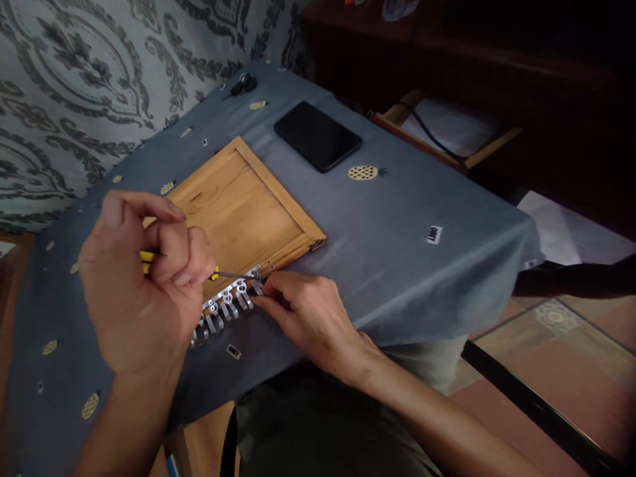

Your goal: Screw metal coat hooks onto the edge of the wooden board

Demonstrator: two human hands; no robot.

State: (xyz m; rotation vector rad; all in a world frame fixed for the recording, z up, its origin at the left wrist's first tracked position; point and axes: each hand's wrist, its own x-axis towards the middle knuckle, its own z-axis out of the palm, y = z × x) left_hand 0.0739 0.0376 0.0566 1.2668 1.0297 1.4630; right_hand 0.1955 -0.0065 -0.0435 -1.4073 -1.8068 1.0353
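My left hand (149, 271) is closed around a screwdriver (233, 275) with a yellow and black handle. Its thin shaft points right, and the tip meets the right end of a silver metal hook rail (227, 298). This rail, with several curved hooks, lies along the near edge of a framed wooden board (238, 205). With thumb and forefinger, my right hand (315, 315) pinches the rail's rightmost hook. My left hand covers the board's near-left part and the rail's left end. Whether a screw sits under the tip is too small to tell.
A black smartphone (318, 135) lies beyond the board on the blue-grey tablecloth (397, 265). Small dark keys (243, 84) rest near the far corner. An open drawer (447, 129) with papers is at the right, beside the table. Patterned fabric (89, 66) rises behind the left edge.
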